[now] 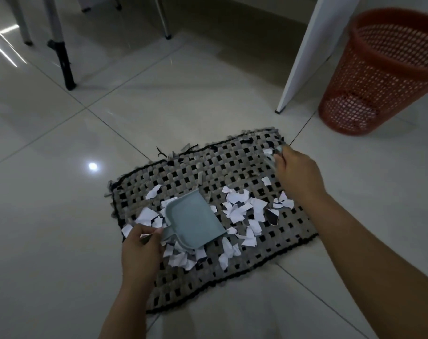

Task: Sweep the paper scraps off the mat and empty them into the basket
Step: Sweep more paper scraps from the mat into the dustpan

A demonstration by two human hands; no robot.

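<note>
A woven mat (232, 172), grey strips with dark gaps and a black frayed border, lies on the glossy white tiled floor (61, 167). Torn paper scraps (242, 209), white with some dark print, are scattered over its middle and left portion; a few lie near the right edge, and the near strip of the mat is bare.

The person's left hand (140, 250) grips the short handle of a pale blue dustpan (196, 223), fingers (149, 234) closed around that handle. The pan rests on the mat among the scraps at the left, its open lip facing toward the right cluster of paper. The pan's interior appears empty.

The right hand (297, 174) is over the mat's right far corner, fingers curled shut on a small hand brush (271, 160); only a pale handle end and a blurred sliver of the tool show beyond the knuckles, so its bristles cannot be made out. It sits just beside a scrap near that corner.

A red perforated plastic basket (379, 77) stands upright on the floor beyond the mat's right corner, apart from it. Its contents cannot be judged through the mesh. A white furniture leg (303, 57) stands between basket and mat. Further chair legs (61, 50) stand at the far left.
</note>
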